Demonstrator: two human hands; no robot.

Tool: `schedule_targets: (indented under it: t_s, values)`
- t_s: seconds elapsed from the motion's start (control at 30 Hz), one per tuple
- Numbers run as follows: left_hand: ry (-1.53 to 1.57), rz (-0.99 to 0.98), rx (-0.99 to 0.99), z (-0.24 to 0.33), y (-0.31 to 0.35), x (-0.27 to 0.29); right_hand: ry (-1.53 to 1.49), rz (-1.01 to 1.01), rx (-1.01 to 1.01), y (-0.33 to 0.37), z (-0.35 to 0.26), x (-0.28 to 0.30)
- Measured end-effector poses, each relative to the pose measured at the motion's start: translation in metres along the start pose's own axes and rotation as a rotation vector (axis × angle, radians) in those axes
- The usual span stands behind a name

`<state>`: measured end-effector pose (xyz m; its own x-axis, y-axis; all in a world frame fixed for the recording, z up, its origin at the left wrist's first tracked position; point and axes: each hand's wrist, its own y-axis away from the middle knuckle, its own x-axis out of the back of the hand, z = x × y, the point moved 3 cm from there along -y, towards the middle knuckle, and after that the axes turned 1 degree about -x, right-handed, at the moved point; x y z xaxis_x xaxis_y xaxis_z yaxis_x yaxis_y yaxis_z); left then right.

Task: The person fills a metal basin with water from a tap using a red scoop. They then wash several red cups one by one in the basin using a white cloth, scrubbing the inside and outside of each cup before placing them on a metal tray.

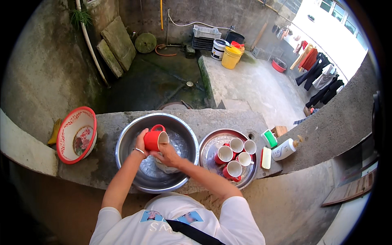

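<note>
I'm standing by a concrete worktop (104,143) that is edging a walled yard. Beyond it, left to right, stone slabs (118,43) are leaning on the wall, a yellow bucket (231,58) is standing on paler concrete, and laundry (314,67) is hanging. Along the worktop, a red-rimmed basin (61,141), a steel basin (134,126), a round metal tray (208,145) bearing mugs (233,168) and a pump bottle (283,151) are sitting.

Above the steel basin, a red mug (152,141) is showing a white inside, its mouth facing right and its handle pointing away from the person. The left hand (141,141) is gripping its left side; the right hand (166,156) is touching its rim.

The left fingers are partly hiding behind the mug. How far the right fingers are closing, I cannot tell. Something pale below the right hand is staying hard to make out.
</note>
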<state>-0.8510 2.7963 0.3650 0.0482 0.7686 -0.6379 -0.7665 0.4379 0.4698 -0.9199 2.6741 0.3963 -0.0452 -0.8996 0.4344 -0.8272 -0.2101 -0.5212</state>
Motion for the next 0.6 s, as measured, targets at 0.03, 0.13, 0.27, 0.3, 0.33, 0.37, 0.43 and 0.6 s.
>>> schedule_targets:
  t_s: [0.03,0.13,0.27,0.3,0.33,0.37,0.43,0.6]
  values:
    - [0.011,-0.042,0.059,0.002,0.007,-0.004,0.208,-0.147,0.239,0.002,-0.002,0.002]
    - [0.023,-0.106,0.165,0.003,0.018,0.001,0.121,-0.182,0.002,0.003,-0.004,-0.001]
    - [-0.789,0.193,-0.567,0.023,-0.004,0.055,-0.593,-0.052,-0.487,0.002,-0.004,-0.005]
    - [-0.981,0.288,-0.629,0.03,0.001,0.057,-0.767,0.041,-0.547,0.005,0.0,-0.005]
    - [-1.176,0.39,-0.693,0.04,0.008,0.06,-0.946,0.133,-0.599,0.006,0.003,-0.006]
    - [-1.369,0.496,-0.754,0.049,0.015,0.063,-1.123,0.225,-0.65,0.007,0.003,-0.006]
    - [-1.754,0.712,-0.866,0.063,0.026,0.071,-1.25,0.265,-0.711,0.007,0.002,-0.004]
    - [-1.649,0.56,-0.347,0.077,0.005,0.123,-0.793,0.12,-0.6,0.0,0.007,0.0]
